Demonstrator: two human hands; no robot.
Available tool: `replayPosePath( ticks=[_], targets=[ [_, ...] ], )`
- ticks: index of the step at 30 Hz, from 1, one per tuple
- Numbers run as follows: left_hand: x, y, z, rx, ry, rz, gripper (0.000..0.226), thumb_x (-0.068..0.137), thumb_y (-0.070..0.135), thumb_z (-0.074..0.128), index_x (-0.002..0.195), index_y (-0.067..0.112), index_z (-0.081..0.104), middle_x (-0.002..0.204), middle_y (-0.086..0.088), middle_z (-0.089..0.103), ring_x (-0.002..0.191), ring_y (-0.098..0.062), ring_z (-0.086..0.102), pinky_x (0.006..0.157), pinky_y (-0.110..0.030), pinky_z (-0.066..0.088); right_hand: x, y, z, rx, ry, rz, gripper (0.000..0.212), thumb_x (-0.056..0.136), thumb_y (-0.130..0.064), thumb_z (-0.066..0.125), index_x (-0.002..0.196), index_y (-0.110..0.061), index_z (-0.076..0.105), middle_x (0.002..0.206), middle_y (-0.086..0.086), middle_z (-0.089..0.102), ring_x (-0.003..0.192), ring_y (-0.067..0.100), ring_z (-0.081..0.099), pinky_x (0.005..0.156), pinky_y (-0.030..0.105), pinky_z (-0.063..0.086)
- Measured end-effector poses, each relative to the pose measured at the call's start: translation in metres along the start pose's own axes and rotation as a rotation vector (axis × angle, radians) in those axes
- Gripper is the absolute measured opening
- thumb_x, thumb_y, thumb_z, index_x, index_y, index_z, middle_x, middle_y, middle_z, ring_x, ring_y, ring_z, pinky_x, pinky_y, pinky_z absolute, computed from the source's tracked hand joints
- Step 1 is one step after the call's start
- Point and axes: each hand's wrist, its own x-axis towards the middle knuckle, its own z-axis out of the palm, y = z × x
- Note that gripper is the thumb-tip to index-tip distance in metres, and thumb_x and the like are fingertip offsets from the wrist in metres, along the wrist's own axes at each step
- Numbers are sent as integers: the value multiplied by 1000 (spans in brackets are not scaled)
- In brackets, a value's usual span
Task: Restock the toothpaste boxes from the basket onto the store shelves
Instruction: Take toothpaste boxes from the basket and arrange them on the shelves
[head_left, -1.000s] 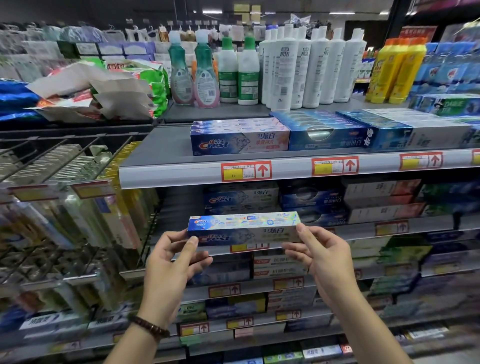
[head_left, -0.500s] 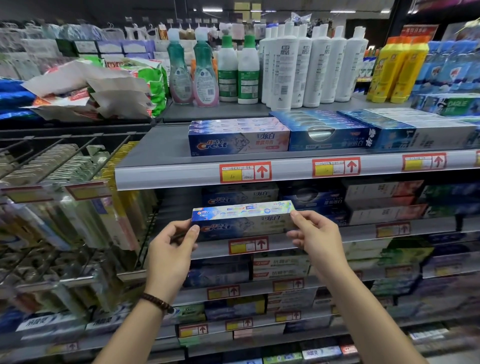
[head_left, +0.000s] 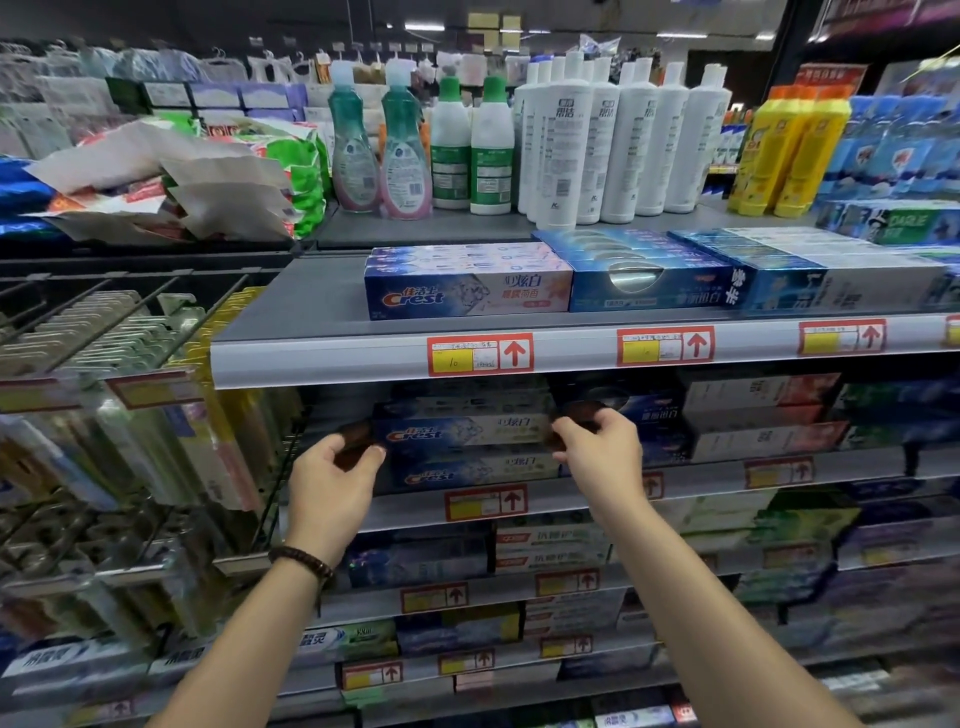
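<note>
Shadow under the upper shelf (head_left: 311, 358) darkens the fingertips, but the left hand (head_left: 332, 467) and right hand (head_left: 602, 447) each curl round one end of a toothpaste box (head_left: 462, 431), gripping it between them. The box rests on a second box (head_left: 467, 474) just below the grip. Both read "Crest" beside Chinese characters. Above the grip lies a third Crest box (head_left: 467, 291), over a red price tag (head_left: 480, 354) with an arrow. Shelves below the grip are blurred and unreadable.
</note>
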Motion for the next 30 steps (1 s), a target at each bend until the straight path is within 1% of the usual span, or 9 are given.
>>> replayPosePath(
  ticks=[4, 7, 9, 12, 15, 21, 24, 27, 30],
  targets=[
    [6, -2, 4, 71, 7, -35, 7, 95, 20, 75, 96, 13, 74, 68, -1, 66, 57, -17, 55, 53, -27, 39, 4, 2, 8, -60, 5, 10, 15, 101, -25, 67, 114, -19, 70, 103, 4, 74, 96, 25, 72, 83, 40, 61],
    [8, 0, 7, 124, 28, -61, 16, 95, 19, 73, 84, 9, 69, 63, -2, 61, 54, -18, 52, 50, -28, 36, 8, 3, 9, -92, 0, 25, 19, 101, -25, 64, 119, -18, 70, 105, 3, 73, 96, 22, 69, 79, 35, 56],
    [9, -1, 11, 126, 29, -84, 19, 94, 19, 74, 80, 9, 67, 65, -3, 62, 57, -20, 55, 52, -28, 37, 9, 4, 10, -98, -1, 33, 21, 100, -25, 63, 120, -20, 71, 107, 1, 73, 96, 20, 67, 82, 36, 57],
    [10, -2, 15, 148, 24, -106, 21, 93, 20, 74, 79, 7, 65, 65, -6, 62, 56, -24, 56, 51, -28, 37, 8, 3, 11, -102, -2, 45, 21, 99, -24, 64, 119, -20, 71, 106, 1, 73, 96, 21, 68, 85, 39, 59],
    [11, -3, 15, 161, 13, -104, 15, 93, 16, 70, 83, 5, 67, 65, -8, 64, 55, -25, 57, 51, -28, 40, 8, 3, 11, -106, -4, 50, 16, 98, -23, 64, 112, -18, 69, 102, 5, 73, 92, 25, 69, 76, 37, 57],
    [7, 4, 18, 173, 24, -107, 28, 94, 13, 69, 70, 14, 56, 59, -1, 55, 52, -20, 52, 47, -27, 34, 3, 0, 12, -113, 3, 42, 12, 99, -21, 65, 109, -17, 68, 99, 5, 72, 88, 23, 68, 66, 29, 49],
    [6, 4, 18, 178, 12, -106, 28, 95, 8, 65, 70, 15, 55, 56, 1, 52, 49, -18, 49, 45, -25, 32, 1, 0, 10, -123, 2, 37, 12, 98, -21, 65, 109, -17, 67, 101, 5, 71, 89, 21, 67, 69, 31, 51],
    [7, 2, 19, 175, 11, -104, 19, 95, 9, 66, 76, 9, 63, 57, 0, 56, 49, -18, 51, 46, -26, 36, -2, -2, 10, -112, 1, 39, 14, 99, -21, 66, 113, -17, 65, 103, 2, 69, 91, 18, 65, 74, 32, 51],
    [7, 3, 20, 144, -11, -99, 17, 93, 10, 67, 77, 13, 67, 64, -3, 63, 55, -19, 56, 55, -28, 43, -4, -4, 10, -111, 0, 37, 14, 99, -22, 66, 112, -17, 63, 103, 3, 68, 91, 18, 65, 73, 32, 50]
  ],
)
